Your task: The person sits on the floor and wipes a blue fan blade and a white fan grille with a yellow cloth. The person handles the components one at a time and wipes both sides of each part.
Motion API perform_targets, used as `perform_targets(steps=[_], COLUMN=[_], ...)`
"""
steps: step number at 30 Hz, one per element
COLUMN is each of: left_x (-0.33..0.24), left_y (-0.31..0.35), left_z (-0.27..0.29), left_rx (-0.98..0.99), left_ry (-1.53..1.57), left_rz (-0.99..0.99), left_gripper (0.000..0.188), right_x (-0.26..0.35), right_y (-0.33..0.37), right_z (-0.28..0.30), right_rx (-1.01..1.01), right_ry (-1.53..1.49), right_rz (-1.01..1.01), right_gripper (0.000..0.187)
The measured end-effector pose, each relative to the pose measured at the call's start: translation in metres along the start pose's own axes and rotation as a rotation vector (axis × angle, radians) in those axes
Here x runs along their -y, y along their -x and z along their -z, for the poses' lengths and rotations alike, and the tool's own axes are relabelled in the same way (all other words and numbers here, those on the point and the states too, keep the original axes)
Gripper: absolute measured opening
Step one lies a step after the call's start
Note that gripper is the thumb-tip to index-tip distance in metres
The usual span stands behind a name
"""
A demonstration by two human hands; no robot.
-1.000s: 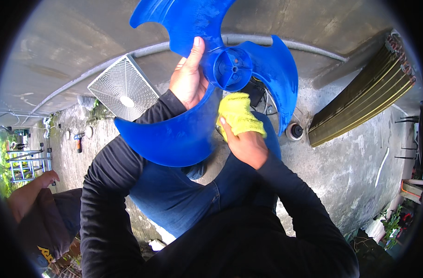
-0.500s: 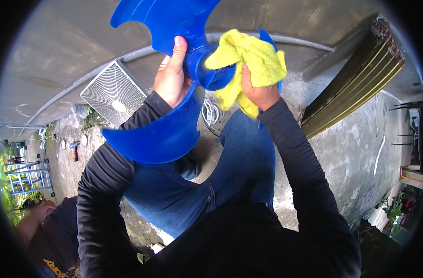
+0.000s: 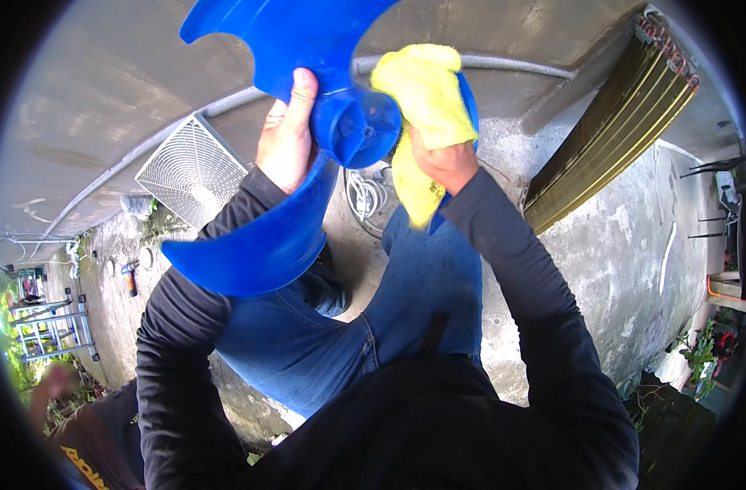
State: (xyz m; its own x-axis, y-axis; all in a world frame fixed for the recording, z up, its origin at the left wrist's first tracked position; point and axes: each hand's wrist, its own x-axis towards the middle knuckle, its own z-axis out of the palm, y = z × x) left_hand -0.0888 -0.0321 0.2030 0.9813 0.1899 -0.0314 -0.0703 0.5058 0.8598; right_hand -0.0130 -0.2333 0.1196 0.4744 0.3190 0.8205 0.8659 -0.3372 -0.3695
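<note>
fan blade unit point(image 3: 361, 131) is held above the denim-covered lap point(image 3: 426, 269), its hub point(image 3: 373, 137) between both hands. left hand point(image 3: 285, 147) is closed around the unit beside the hub, thumb extended. right hand point(image 3: 446, 163), fingers partly hidden, is closed on a cloth point(image 3: 427, 94) covering part of the right-hand blade point(image 3: 469, 96). unit: smooth, glossy blue, plastic-looking; broad curved blades, round ribbed hub. cloth: yellow, fuzzy, bunched.
</note>
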Motion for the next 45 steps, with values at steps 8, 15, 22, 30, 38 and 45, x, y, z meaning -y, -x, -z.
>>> perform_targets(steps=[8, 15, 22, 30, 38, 45], left_x=[-0.020, -0.032, -0.035, -0.049, -0.031, -0.001], left_y=[-0.012, -0.017, -0.031, -0.044, -0.020, -0.012], left_z=[0.031, 0.039, 0.059, 0.071, 0.033, 0.014], left_rx=[-0.054, 0.033, -0.022, -0.045, 0.040, 0.107], left_ry=[0.089, 0.150, 0.145, 0.179, 0.166, -0.036], left_rz=[-0.067, 0.006, -0.086, -0.207, -0.120, -0.184], left_gripper=[0.056, 0.068, 0.071, 0.062, 0.059, 0.032], right_x=[-0.083, -0.007, 0.037, 0.068, 0.074, 0.040], right_y=[0.007, -0.017, 0.050, 0.070, -0.018, -0.102], right_z=[0.066, 0.076, 0.047, 0.089, 0.094, 0.023], right_rx=[0.005, 0.051, 0.262, 0.371, -0.184, 0.371], right_ry=[0.428, -0.178, 0.029, -0.277, -1.006, 0.004], right_rz=[-0.132, -0.351, -0.071, -0.237, -0.628, 0.391], right_gripper=[0.030, 0.028, 0.038, 0.024, 0.069, 0.052])
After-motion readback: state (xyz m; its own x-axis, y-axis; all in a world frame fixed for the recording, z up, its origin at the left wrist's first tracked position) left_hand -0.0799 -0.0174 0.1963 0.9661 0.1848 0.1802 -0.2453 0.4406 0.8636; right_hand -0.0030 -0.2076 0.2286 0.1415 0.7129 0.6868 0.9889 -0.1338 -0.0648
